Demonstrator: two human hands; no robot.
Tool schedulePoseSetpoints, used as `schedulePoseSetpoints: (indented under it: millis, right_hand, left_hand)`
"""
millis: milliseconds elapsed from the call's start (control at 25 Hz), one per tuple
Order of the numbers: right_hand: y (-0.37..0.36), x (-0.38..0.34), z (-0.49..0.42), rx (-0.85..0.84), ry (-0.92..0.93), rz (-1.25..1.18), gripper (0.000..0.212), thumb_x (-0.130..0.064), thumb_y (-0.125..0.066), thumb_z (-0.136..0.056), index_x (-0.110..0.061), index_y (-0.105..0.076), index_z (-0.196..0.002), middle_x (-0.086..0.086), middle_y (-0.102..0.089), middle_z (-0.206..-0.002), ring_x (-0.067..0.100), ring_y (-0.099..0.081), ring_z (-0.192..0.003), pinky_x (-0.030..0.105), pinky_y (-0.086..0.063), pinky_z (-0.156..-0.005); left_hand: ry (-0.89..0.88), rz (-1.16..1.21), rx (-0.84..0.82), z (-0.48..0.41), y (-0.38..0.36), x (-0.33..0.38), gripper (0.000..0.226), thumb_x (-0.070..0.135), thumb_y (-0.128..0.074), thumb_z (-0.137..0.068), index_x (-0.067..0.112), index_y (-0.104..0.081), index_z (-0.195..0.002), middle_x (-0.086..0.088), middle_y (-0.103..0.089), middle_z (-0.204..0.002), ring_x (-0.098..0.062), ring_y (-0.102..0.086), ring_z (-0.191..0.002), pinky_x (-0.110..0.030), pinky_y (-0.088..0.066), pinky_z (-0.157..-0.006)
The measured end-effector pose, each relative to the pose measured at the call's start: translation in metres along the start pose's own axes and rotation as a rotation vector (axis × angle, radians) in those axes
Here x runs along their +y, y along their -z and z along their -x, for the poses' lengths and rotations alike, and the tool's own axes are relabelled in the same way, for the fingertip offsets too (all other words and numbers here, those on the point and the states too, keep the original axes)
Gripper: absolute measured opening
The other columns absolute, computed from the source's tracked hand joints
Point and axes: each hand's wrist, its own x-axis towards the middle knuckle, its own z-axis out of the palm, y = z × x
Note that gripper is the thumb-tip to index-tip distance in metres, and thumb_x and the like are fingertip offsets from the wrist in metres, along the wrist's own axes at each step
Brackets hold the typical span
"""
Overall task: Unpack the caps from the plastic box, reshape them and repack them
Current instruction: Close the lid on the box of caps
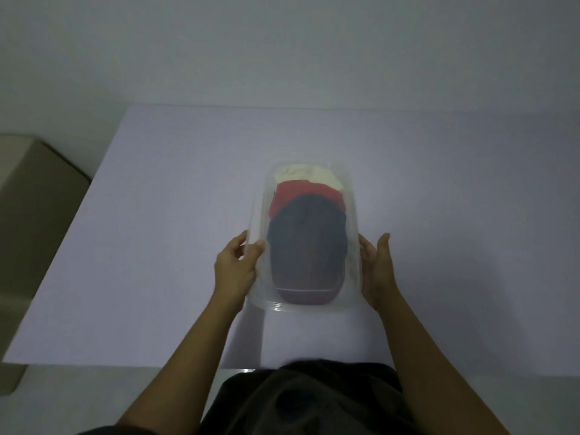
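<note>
A clear plastic box (256, 215) lies lengthwise on a white table (150, 246), a little right of the table's middle and near the person's edge, with its long axis running away from the person. Whether its near end sits flat on the table or is slightly raised cannot be told.

Three caps are stacked inside and overlap like scales. A dark cap (307, 246) lies closest to the person, and its brim reaches the near end of the box. A red cap (290, 196) shows behind it, and a cream cap (303, 174) sits at the far end.

The box is between the two hands, which meet it at its near half. The left hand (233, 271) grips the left wall, with the thumb curled over the wall's top edge and the fingers on the outside. The right hand (376, 271) lies against the outside of the right wall with its fingers fairly straight and pointing away from the person, so it presses on the wall without wrapping round it. Both bare forearms come in from the bottom of the view, over dark clothing (314, 400).

A cardboard box (34, 199) stands off the table's left side, well apart from the hands.
</note>
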Motion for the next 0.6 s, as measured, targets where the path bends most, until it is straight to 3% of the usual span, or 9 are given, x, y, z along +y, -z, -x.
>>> schedulePoseSetpoints:
  millis: [80, 160, 240, 320, 440, 600]
  right_hand:
    - [-0.004, -0.003, 0.003, -0.002, 0.01, 0.071, 0.071, -0.066, -0.018, -0.091, -0.018, -0.047, -0.136, 0.005, -0.061, -0.124, 0.027, -0.054, -0.119, 0.048, -0.04, -0.107]
    - [-0.007, -0.001, 0.004, -0.002, 0.081, 0.218, 0.073, -0.07, -0.038, -0.085, -0.027, -0.033, -0.145, 0.003, -0.045, -0.144, 0.025, -0.044, -0.131, 0.049, -0.035, -0.111]
    - [-0.013, 0.0, 0.011, 0.02, 0.175, 0.357, 0.072, -0.057, -0.049, -0.088, -0.037, -0.015, -0.148, 0.0, -0.028, -0.154, 0.024, -0.035, -0.138, 0.045, -0.034, -0.111]
    - [-0.017, 0.001, 0.013, 0.049, 0.247, 0.52, 0.067, -0.049, -0.047, -0.093, -0.036, -0.012, -0.149, -0.001, -0.023, -0.156, 0.024, -0.03, -0.14, 0.04, -0.03, -0.113]
    - [-0.021, 0.001, 0.014, 0.097, 0.244, 0.631, 0.058, -0.043, -0.038, -0.098, -0.031, -0.013, -0.15, 0.002, -0.026, -0.156, 0.027, -0.031, -0.14, 0.041, -0.029, -0.112]
    - [-0.021, -0.005, 0.01, 0.106, 0.23, 0.513, 0.056, -0.041, -0.048, -0.095, -0.025, -0.026, -0.144, 0.005, -0.039, -0.146, 0.028, -0.044, -0.129, 0.046, -0.041, -0.106]
  left_hand:
    - [-0.024, -0.079, 0.021, 0.007, -0.011, 0.001, 0.053, 0.035, -0.059, -0.089, 0.019, -0.045, -0.138, -0.01, -0.06, -0.122, -0.029, -0.059, -0.107, -0.034, -0.055, -0.076]
    - [-0.073, -0.175, 0.067, 0.011, -0.019, 0.006, 0.053, 0.034, -0.056, -0.091, 0.017, -0.043, -0.139, -0.009, -0.054, -0.133, -0.03, -0.056, -0.115, -0.038, -0.054, -0.087]
    - [-0.157, -0.283, 0.114, 0.014, -0.025, 0.007, 0.051, 0.033, -0.054, -0.093, 0.013, -0.043, -0.139, -0.008, -0.049, -0.139, -0.028, -0.051, -0.122, -0.041, -0.046, -0.099]
    - [-0.211, -0.355, 0.125, 0.014, -0.03, 0.007, 0.051, 0.033, -0.052, -0.093, 0.009, -0.044, -0.138, -0.009, -0.045, -0.141, -0.028, -0.046, -0.128, -0.041, -0.041, -0.105]
    - [-0.186, -0.326, 0.066, 0.013, -0.036, 0.01, 0.053, 0.038, -0.049, -0.094, 0.009, -0.037, -0.137, -0.011, -0.049, -0.138, -0.032, -0.052, -0.122, -0.044, -0.046, -0.101]
    - [-0.176, -0.362, 0.026, 0.011, -0.036, 0.019, 0.056, 0.037, -0.045, -0.096, 0.011, -0.027, -0.142, -0.011, -0.046, -0.142, -0.033, -0.05, -0.124, -0.034, -0.044, -0.095]
